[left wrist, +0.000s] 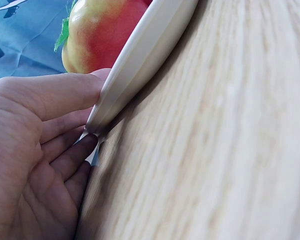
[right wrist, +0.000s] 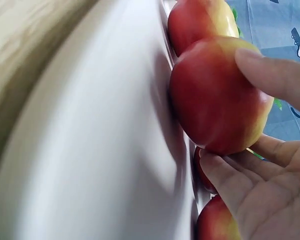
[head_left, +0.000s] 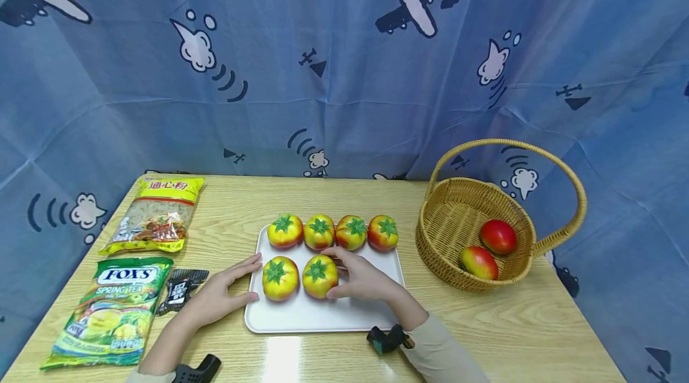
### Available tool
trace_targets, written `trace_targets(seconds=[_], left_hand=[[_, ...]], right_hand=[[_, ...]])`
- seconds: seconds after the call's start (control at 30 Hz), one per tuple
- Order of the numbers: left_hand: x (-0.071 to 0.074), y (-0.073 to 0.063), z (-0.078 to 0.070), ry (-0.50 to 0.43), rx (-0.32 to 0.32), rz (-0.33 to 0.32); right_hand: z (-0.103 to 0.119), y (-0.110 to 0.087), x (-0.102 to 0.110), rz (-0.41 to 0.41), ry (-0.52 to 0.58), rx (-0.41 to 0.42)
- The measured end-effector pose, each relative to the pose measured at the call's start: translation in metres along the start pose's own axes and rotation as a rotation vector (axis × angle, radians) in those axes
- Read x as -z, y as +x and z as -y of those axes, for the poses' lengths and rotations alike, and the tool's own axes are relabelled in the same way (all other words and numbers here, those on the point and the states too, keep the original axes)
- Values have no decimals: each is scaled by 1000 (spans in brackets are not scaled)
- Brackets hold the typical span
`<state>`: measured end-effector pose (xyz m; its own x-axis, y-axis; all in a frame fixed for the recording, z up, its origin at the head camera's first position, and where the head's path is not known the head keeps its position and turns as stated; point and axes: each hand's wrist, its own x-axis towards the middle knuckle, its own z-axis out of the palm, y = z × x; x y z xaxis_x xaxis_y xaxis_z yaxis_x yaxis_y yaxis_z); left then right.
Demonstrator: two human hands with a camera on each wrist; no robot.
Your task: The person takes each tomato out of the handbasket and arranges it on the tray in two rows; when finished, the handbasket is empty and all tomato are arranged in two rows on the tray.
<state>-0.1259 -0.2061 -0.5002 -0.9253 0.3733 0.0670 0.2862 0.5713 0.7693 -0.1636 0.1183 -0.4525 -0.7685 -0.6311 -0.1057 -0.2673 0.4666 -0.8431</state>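
Note:
A white tray (head_left: pixel 323 322) bears two rows of yellow-and-red fruits with green star-shaped leaf caps. Four stand in the back row, such as the rightmost fruit (head_left: pixel 383 233), and two in front. With thumb and fingers, my right hand (head_left: pixel 362 275) grips the right front fruit (right wrist: pixel 215 95) from its right side; its underside is red and sits close over the tray. Left of it is the other front fruit (head_left: pixel 280 278). At the tray's left edge, my left hand (head_left: pixel 220 293) touches the rim with thumb and fingertips, the fingers loosely extended in the left wrist view.
To the right stands a wicker basket (head_left: pixel 438 269) with a tall handle, holding a red fruit (head_left: pixel 497 236) and a red-green fruit (head_left: pixel 478 263). On the left lie a yellow pasta bag (head_left: pixel 156 215), a green candy bag (head_left: pixel 110 311) and a small black packet (head_left: pixel 180 290). A blue curtain hangs behind.

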Motion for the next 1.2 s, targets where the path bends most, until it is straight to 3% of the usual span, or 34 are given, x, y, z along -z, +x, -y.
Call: trace_targets(seconds=[0.43, 0.87, 1.2], left_hand=[[1, 0, -1, 0, -4, 6], [1, 1, 1, 3, -10, 1], [0, 1, 3, 2, 8, 4]], right_hand=[[-2, 1, -3, 7, 61, -37], [3, -1, -1, -6, -77, -68], [3, -4, 0, -8, -113, -109]])
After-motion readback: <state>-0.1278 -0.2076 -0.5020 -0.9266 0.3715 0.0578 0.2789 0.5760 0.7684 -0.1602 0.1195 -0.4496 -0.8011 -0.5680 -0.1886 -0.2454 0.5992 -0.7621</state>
